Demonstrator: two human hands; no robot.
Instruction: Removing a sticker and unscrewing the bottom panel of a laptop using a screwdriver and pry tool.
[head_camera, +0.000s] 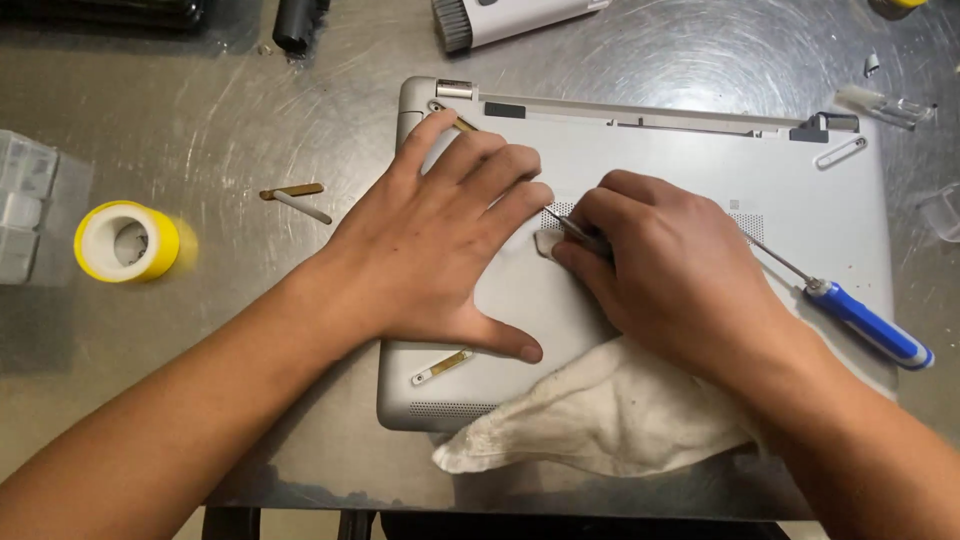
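Under right hand (670, 260), tool tip (560, 225) half hidden

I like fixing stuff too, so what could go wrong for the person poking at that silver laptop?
The thin metal tool pinched in the right hand might slip and scratch the upturned silver laptop, or poke the fingers of the left hand pressed flat beside it. The blue-handled screwdriver lies over the laptop's right edge and could roll off. Small loose strips on the steel table could get lost.
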